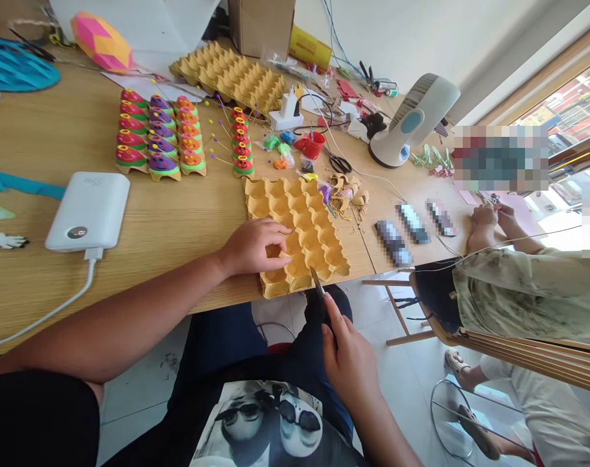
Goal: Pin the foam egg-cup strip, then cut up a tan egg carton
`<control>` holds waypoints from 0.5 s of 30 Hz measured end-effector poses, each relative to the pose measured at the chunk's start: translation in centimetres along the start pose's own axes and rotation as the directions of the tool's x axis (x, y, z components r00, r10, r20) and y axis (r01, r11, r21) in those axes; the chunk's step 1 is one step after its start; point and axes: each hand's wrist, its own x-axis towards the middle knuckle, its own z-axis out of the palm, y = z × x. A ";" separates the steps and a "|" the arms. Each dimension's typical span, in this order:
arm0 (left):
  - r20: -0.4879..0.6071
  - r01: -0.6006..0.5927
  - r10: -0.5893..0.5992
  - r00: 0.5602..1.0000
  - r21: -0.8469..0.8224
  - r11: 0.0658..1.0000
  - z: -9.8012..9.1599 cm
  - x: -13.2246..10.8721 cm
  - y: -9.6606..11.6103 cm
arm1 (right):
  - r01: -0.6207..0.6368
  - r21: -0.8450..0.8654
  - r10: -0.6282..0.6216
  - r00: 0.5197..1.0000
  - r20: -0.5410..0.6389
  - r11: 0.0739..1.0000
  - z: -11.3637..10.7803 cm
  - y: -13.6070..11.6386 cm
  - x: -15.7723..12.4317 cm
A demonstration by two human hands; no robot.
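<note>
A yellow cardboard egg tray (302, 224) lies at the front of the table, its near corner by the edge. My left hand (256, 246) rests over its left side, thumb and fingers bent onto the cups and holding it. Closed around a utility knife (318, 285) is my right hand (351, 357), just off the table's front edge. The knife's blade tip meets the tray's near rim. Behind the tray stands a row of painted red and green egg-tray pieces (242, 143).
Painted rows (163, 139) and a white power bank (88, 211) occupy the left. Another egg tray (229, 78) lies behind. Scissors (340, 162), a red cup (313, 145), cardboard scraps (348, 191) and a fan (412, 120) are to the right. Another person (519, 285) sits at far right.
</note>
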 end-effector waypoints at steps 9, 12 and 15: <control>0.005 -0.004 0.003 1.000 0.008 1.000 -0.1 0.0 0.0 | -0.004 0.001 0.004 0.996 0.086 1.000 0.1 -0.4 0.1; 0.010 0.005 -0.005 1.000 0.001 1.000 -0.1 0.0 0.0 | 0.007 -0.054 -0.001 0.993 0.116 0.999 0.3 -0.3 -0.2; 0.007 0.002 -0.002 1.000 -0.004 1.000 -0.1 0.0 0.0 | 0.015 -0.140 0.005 0.989 0.145 0.990 0.3 -0.4 -0.1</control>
